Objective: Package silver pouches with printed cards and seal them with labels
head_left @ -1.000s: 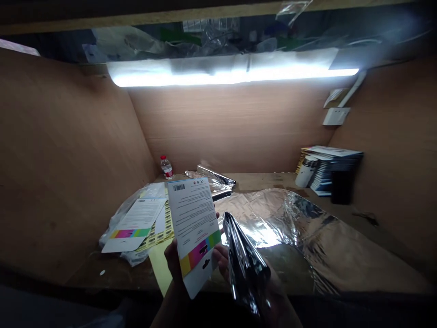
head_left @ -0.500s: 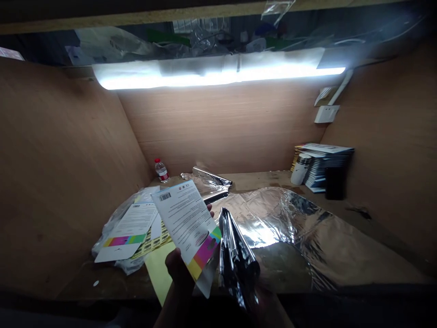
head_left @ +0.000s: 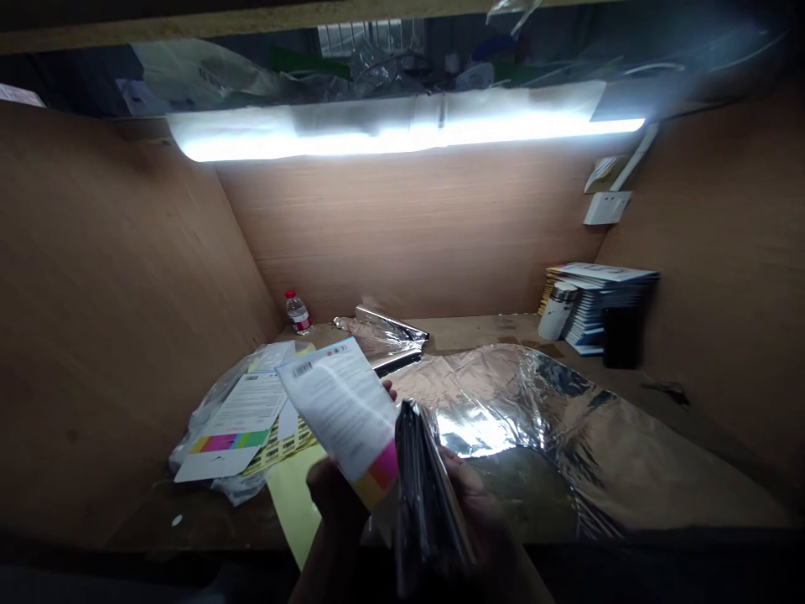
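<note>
Head view: left hand [head_left: 336, 486] curled round a printed card sleeve [head_left: 333, 415], thumb at the near edge, fingertips showing past the far one; grip closed on it. Sleeve tilted above the bench, barcode end up, coloured bands low. Right hand [head_left: 471, 503] partly closed along the side of a folded silver film bundle [head_left: 424, 503], blurred; its full grip I cannot make out. Bundle overlaps the sleeve's lower right corner; whether the 2 touch, cannot tell. Beyond, a wide sheet of silver film [head_left: 496, 382] lies creased over the bench, with more folded film [head_left: 390, 331] behind. To the left, another printed card [head_left: 242, 411] rests on yellow label sheets and clear plastic. Further back: 1 red-capped bottle [head_left: 298, 315] left; right, a white flask [head_left: 557, 312] beside stacked sleeves [head_left: 591, 315].
</note>
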